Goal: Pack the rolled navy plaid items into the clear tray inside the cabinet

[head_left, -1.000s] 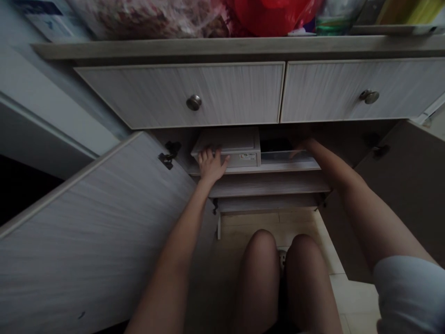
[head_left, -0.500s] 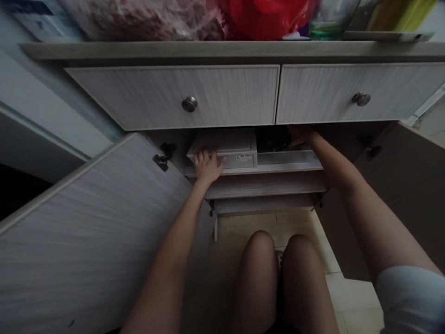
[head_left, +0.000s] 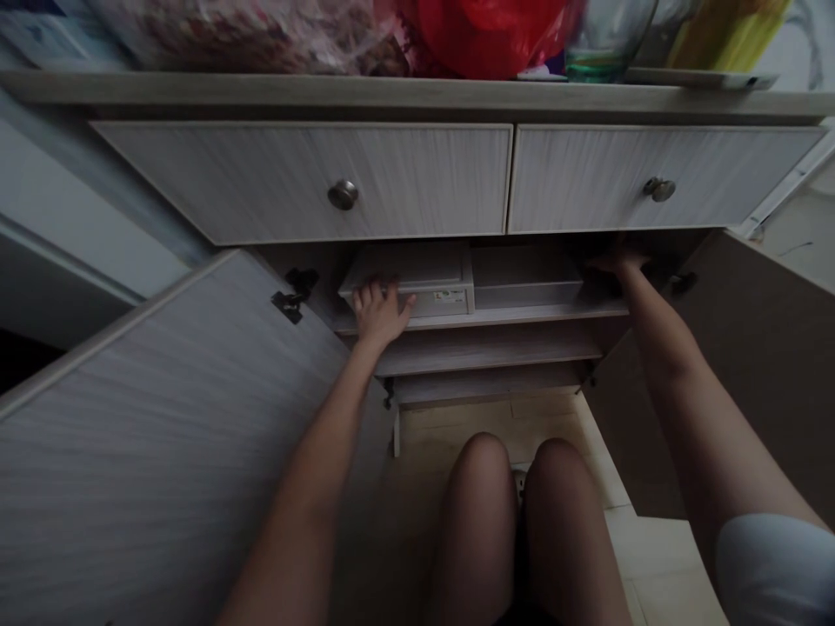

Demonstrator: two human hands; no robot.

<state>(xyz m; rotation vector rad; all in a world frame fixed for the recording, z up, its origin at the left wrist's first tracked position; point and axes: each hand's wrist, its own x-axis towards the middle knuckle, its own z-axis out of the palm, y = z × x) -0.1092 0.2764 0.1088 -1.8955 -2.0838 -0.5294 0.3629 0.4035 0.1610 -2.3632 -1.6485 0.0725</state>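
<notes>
1. Head view: the left hand (head_left: 378, 309) lay on the front left corner of the white box (head_left: 430, 276), fingers loosely spread, pinching nothing.
2. The white box sat on the upper shelf (head_left: 509, 315), with a clear box (head_left: 525, 278) touching its right side.
3. The right hand (head_left: 617, 261) reached well right of the white box; I could not tell how its fingers were set.
4. This looked like a steadying step. Shifting the white box would call for a hooked grip.

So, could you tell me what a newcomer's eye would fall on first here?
Both hands reaching into the open cupboard: the left hand rests on a pale lidded box on the upper shelf, and the right hand is in shadow at the right end of a second box beside it. Above, a red bag stands out on the countertop.
</notes>
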